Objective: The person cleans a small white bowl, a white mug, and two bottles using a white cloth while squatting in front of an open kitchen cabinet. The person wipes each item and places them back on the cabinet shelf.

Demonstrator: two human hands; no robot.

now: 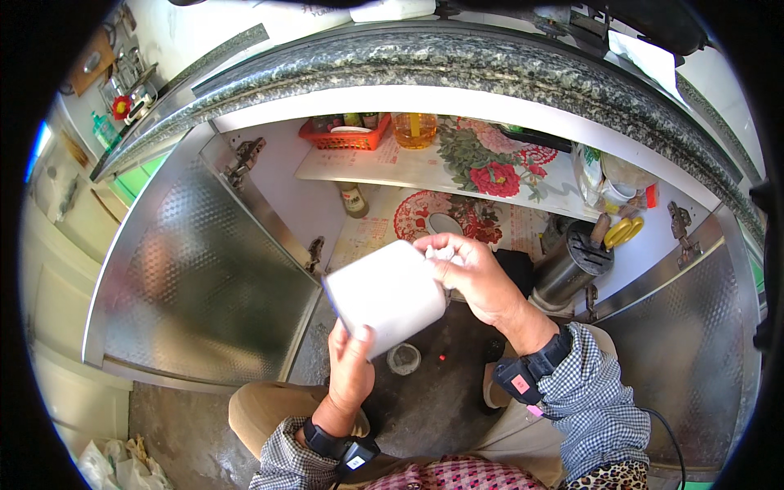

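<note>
Tilted in front of the open cabinet is a white container (pixel 386 294) with a smooth side and a thin blue edge at its left end. My left hand (pixel 350 367) grips that end from below, thumb on the near side. At the upper right of the container, my right hand (pixel 481 278) pinches a crumpled white cloth or tissue (pixel 446 254) against or close to it; contact cannot be made out. The container's opening is turned away from view. Below it, a round clear dish or lid (pixel 404 358) lies on the dark floor (pixel 429 398).
Frosted cabinet doors (pixel 208 275) stand open on both sides under a granite countertop (pixel 429 58). The shelf (pixel 380 168) bears a red basket (pixel 349 139) and an amber oil bottle (pixel 414 131). Below are a glass bottle (pixel 353 201) and a knife block (pixel 566 263) with yellow-handled scissors (pixel 623 233).
</note>
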